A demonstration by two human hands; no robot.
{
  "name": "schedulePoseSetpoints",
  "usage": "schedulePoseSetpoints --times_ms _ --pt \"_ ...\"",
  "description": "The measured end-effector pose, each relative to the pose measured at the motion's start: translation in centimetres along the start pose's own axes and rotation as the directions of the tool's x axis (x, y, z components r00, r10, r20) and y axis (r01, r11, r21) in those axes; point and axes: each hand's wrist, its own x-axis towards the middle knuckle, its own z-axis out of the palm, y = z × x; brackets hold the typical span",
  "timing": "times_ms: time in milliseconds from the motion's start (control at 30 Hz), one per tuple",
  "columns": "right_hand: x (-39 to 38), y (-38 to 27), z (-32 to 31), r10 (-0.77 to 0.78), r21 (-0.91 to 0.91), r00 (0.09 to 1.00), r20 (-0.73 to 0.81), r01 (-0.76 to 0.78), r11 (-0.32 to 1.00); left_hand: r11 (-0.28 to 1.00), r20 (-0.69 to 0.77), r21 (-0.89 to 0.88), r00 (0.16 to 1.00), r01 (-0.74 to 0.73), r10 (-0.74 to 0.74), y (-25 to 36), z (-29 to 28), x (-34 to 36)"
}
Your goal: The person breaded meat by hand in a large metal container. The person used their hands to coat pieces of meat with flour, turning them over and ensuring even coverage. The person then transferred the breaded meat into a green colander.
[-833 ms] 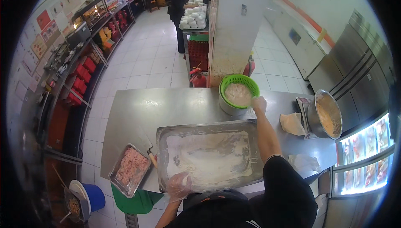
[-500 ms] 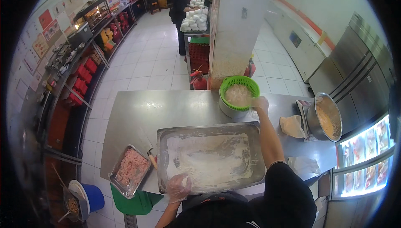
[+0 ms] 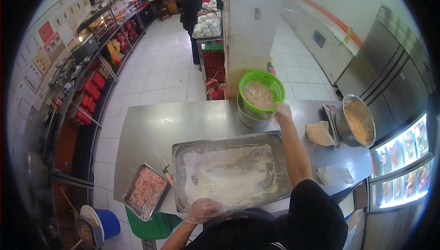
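Observation:
My right hand [image 3: 282, 114], in a clear plastic glove, is closed on the near right rim of a green strainer basket [image 3: 280, 87]. The basket holds pale, wet-looking meat pieces [image 3: 257, 95] and tilts over a whitish round bucket [image 3: 251, 119]. In front of me lies a large metal tray [image 3: 220, 142] with white flour [image 3: 229, 170] spread across its bottom. My left hand [image 3: 204, 210], also gloved, is at the tray's near left edge with its fingers bent over the rim. Part of its fingertips is hard to make out.
On the left are a small tray [image 3: 145, 187] of pink chopped meat and a knife [image 3: 167, 174]. A steel bowl [image 3: 359, 121] of batter leans at the right beside a cream-coloured bag [image 3: 319, 133]. A person [image 3: 192, 16] stands beyond the pillar [image 3: 250, 30].
My right hand has raised and tipped the green basket, showing more of the bucket beneath. My left hand has shifted slightly toward me and right, down onto the tray's near rim.

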Motion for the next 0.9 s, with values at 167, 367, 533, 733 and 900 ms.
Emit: schedulePoseSetpoints --times_ms 167,367,533,733,900 --pt "-0.2 -1.4 2.3 -0.045 -0.160 0.998 -0.042 0.038 0.986 0.996 0.083 0.059 0.994 -0.074 0.069 -0.6 0.9 -0.6" --pt "0.1 0.0 -0.5 -0.312 -0.429 0.948 0.062 0.308 0.849 0.966 0.045 0.141 0.976 -0.217 0.213 -5.0 2.1 5.1" --pt "-4.2 -2.1 1.5 -0.058 -0.098 0.998 -0.005 0.057 0.994 0.945 0.081 0.175 0.961 -0.275 0.264 -7.7 1.0 8.4" --pt "-4.9 -0.9 0.6 -0.108 0.055 0.993 0.055 0.105 0.993 0.981 0.263 0.021 0.948 -0.193 0.181 -9.3 0.6 11.3" --pt "-4.0 1.3 1.3 -0.140 0.012 0.989 -0.043 0.141 0.990 0.987 0.178 -0.086 0.972 -0.137 0.151 -11.4 2.5 11.0"
